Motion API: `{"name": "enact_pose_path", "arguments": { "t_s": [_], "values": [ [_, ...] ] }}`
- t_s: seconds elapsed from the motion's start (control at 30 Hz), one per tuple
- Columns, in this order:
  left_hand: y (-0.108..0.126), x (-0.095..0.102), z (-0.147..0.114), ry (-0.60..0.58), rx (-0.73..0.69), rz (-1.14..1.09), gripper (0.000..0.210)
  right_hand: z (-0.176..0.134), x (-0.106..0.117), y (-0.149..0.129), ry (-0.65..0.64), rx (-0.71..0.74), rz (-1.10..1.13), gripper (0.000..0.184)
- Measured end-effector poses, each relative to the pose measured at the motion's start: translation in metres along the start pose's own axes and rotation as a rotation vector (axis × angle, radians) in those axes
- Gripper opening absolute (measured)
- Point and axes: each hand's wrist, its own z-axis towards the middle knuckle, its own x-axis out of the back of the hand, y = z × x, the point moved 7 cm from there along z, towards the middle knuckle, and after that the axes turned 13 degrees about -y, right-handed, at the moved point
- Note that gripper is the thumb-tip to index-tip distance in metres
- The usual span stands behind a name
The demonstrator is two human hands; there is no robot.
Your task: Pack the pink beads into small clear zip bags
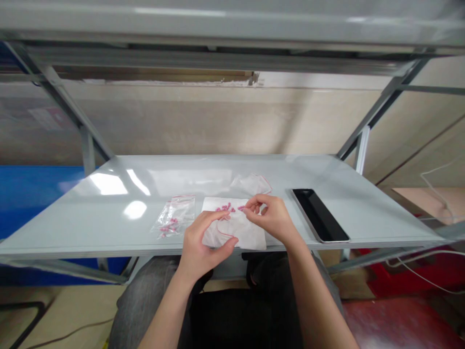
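Observation:
Over a white paper sheet (254,236), my right hand (271,215) has its thumb and fingers closed in a pinch at small pink beads (241,208). My left hand (203,242) lies at the sheet's left side, thumb and fingers spread wide apart. A thin red cord (225,234) curves across the paper between its thumb and fingertips; I cannot tell whether the cord touches them. More loose pink beads (225,207) sit in a small cluster beyond the left fingertips. Left of that hand is a clear zip bag (178,213) with pink beads inside.
Behind the paper lies another clear plastic bag (250,184). A dark tablet (319,215) with a light edge rests at the right. The grey tabletop (119,213) ends close to my legs, and metal posts (87,150) and an upper shelf (218,29) frame it.

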Motion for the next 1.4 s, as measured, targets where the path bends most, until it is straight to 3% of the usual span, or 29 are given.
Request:
{"name": "enact_pose_path", "arguments": {
  "t_s": [0.13, 0.23, 0.33, 0.5, 0.73, 1.0, 1.4],
  "values": [
    [0.001, 0.0, 0.0, 0.005, -0.006, -0.007, 0.04, -0.008, -0.004, -0.028, -0.074, 0.265, 0.369, 0.007],
    [0.002, 0.0, 0.0, 0.015, -0.018, -0.01, 0.04, -0.012, -0.01, -0.044, -0.126, 0.387, 0.396, 0.003],
    [0.002, 0.001, 0.0, 0.018, -0.013, -0.015, 0.04, -0.011, -0.01, -0.046, -0.099, 0.418, 0.403, 0.004],
    [0.001, 0.0, 0.001, -0.003, 0.007, -0.017, 0.038, -0.003, 0.001, -0.01, 0.087, 0.171, 0.319, 0.013],
    [0.001, 0.001, -0.001, 0.02, 0.008, -0.005, 0.036, 0.003, -0.004, 0.014, 0.068, -0.139, -0.369, 0.008],
    [0.002, 0.003, 0.001, 0.03, 0.01, -0.004, 0.036, 0.004, -0.007, 0.016, 0.01, -0.214, -0.476, 0.01],
    [0.003, 0.003, 0.001, 0.029, 0.016, 0.018, 0.035, 0.004, -0.007, 0.02, -0.005, -0.232, -0.461, 0.01]
  ]
}}
